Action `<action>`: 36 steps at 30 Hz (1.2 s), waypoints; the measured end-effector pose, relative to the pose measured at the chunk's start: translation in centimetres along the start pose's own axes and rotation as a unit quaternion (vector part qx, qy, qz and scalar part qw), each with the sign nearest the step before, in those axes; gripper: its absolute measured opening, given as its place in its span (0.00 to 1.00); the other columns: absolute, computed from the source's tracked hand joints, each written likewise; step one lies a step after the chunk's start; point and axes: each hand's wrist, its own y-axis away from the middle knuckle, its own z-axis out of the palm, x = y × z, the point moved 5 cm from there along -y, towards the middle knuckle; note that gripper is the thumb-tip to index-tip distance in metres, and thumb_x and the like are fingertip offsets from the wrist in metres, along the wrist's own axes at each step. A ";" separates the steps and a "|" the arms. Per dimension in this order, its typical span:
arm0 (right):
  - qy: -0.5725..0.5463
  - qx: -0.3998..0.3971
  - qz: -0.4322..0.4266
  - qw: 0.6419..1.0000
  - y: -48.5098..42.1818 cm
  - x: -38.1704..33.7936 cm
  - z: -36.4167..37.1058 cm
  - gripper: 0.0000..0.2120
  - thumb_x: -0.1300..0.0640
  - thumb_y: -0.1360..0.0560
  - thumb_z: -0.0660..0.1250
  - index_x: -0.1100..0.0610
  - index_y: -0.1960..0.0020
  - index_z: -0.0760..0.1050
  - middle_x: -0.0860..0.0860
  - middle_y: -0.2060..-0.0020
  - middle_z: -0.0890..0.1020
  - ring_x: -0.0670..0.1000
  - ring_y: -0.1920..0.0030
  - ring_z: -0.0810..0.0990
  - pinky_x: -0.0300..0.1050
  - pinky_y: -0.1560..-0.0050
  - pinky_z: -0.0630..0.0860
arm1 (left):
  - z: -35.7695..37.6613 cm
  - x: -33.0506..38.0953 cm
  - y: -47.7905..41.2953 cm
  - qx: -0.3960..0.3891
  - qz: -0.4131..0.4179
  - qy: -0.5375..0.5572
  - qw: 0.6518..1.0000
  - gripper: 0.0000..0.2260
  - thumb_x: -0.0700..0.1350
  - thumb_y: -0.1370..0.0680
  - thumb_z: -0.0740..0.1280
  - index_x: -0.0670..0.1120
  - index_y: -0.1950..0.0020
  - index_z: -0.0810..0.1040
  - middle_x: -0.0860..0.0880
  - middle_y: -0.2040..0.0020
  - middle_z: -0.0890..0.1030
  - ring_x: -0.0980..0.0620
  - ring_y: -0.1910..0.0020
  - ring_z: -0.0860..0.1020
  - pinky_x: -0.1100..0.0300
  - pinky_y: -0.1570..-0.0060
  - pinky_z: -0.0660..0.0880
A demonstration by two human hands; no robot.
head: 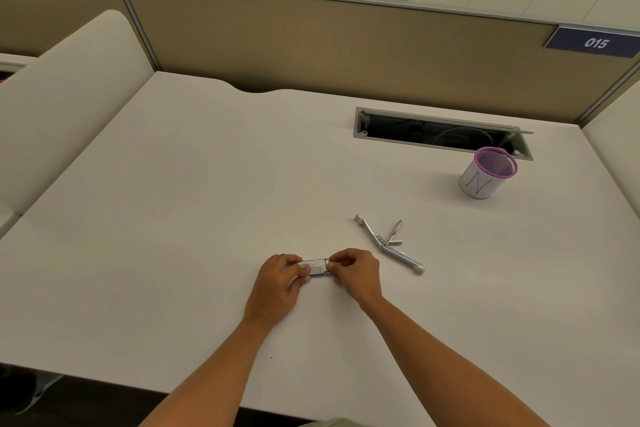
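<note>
Small staple box (316, 268) pinched at both ends, left hand (278, 282) steadying, right hand (355, 274) apparently sliding tray out; opened stapler (388, 243) just right of box, awaiting refill.

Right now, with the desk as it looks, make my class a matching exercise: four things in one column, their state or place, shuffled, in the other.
Things:
1 small box
2 stapler
3 mesh pen cup
4 cable hatch

States:
a lies swung open on the desk
b recessed in the desk, open, cables inside
c pinched between left hand and right hand
d stands upright, purple rim

Pairs: 1-c, 2-a, 3-d, 4-b.
</note>
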 end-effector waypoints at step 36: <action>0.010 0.037 -0.078 0.996 -2.1 -3.1 -2.1 0.06 0.63 0.29 0.70 0.53 0.58 0.82 0.49 0.64 0.84 0.46 0.62 0.82 0.33 0.60 0.76 | -0.5 -0.7 -1.6 0.036 -0.093 -0.131 0.986 0.18 0.55 0.22 0.59 0.50 0.37 0.79 0.47 0.47 0.79 0.45 0.51 0.74 0.51 0.51 0.74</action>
